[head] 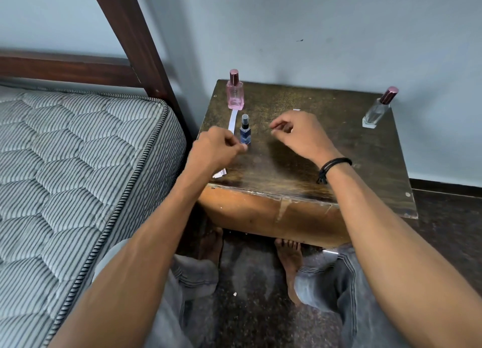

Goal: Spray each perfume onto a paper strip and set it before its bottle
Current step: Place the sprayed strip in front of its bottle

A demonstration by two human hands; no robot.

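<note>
— At mid-frame, on the table [339,152], how are the hands?
— Apart. The left hand [216,146] hangs with curled fingers just beside the blue bottle [245,131]. The right hand [300,133], right of it, is curled too. Both are blurred, so I cannot tell whether either pinches anything.
— And the strip?
— The strip [232,120] lies just below the pink bottle [235,93], running under the left hand. A clear bottle [378,110] stands toward the upper right.

Open tabletop [326,138] stretches between the blue bottle [245,133] and the clear bottle [377,111], while the pink bottle [235,94] blocks the far-left corner.
</note>
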